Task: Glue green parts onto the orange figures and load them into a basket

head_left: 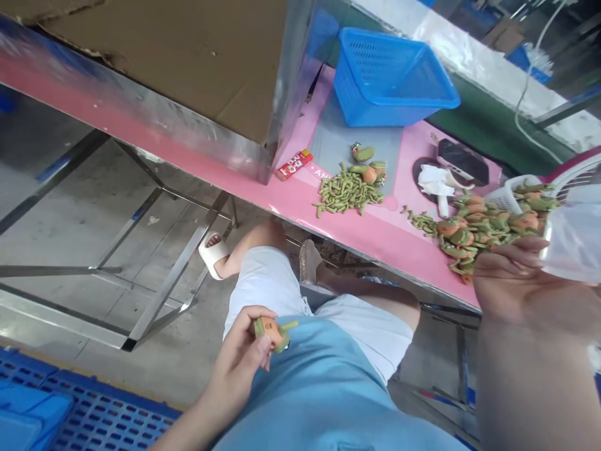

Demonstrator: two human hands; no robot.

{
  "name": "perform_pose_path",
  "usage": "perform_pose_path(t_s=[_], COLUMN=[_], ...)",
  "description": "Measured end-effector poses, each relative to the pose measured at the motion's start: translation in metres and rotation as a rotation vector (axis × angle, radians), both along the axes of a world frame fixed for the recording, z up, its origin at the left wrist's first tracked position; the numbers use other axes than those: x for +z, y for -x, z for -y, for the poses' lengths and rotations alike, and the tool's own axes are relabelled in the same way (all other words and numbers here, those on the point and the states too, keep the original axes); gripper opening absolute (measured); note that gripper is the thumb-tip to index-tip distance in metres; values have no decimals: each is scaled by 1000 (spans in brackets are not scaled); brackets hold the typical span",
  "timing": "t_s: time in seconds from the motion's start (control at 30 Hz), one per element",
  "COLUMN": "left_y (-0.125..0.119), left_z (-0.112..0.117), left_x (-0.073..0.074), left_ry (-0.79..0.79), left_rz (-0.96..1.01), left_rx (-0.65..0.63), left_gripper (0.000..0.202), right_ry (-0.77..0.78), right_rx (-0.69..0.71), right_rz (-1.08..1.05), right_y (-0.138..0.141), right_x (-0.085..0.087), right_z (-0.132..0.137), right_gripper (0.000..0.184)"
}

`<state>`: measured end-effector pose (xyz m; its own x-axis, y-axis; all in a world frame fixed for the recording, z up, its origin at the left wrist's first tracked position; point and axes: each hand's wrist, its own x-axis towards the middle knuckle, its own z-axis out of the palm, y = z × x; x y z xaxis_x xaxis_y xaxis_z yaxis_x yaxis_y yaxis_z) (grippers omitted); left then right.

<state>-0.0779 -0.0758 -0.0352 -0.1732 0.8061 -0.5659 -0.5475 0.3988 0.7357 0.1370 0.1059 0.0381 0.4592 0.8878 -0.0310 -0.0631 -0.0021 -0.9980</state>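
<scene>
My left hand (244, 354) is down by my lap, closed round a small orange and green toy figure (272, 332). My right hand (516, 282) is raised close to the camera at the right and grips the edge of a clear plastic bag (575, 235). Just beyond that hand a heap of orange and green toy figures (474, 228) lies on the pink table (357, 232). A pile of small green pieces (347, 191) lies farther left on the table, with a few figures (369, 169) behind it.
A blue plastic basket (389, 78) stands at the back. A metal-edged cardboard box (188, 69) fills the left. A red packet (293, 165), a phone (462, 161), white tissue (434, 181) and a white basket (509, 194) lie on the table. Blue crates (70, 413) sit on the floor.
</scene>
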Motion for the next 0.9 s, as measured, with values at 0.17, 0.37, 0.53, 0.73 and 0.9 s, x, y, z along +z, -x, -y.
perform_pose_path(t_s=[0.17, 0.37, 0.53, 0.73, 0.9], left_y=[2, 4, 4, 2, 0], left_z=[2, 1, 1, -7, -11], left_x=[-2, -4, -4, -4, -15], left_ry=[8, 9, 12, -17, -142], left_rz=[17, 21, 22, -4, -4], left_rx=[7, -7, -22, -69, -184], left_gripper=[45, 46, 46, 42, 34], right_ry=[-37, -1, 50, -13, 1], right_rx=[29, 1, -48, 15, 21], right_rz=[-73, -79, -42, 5, -23], right_y=[9, 15, 23, 7, -4], right_x=[1, 0, 7, 7, 1], right_z=[-1, 1, 4, 0, -11], right_gripper=[27, 26, 28, 31, 31])
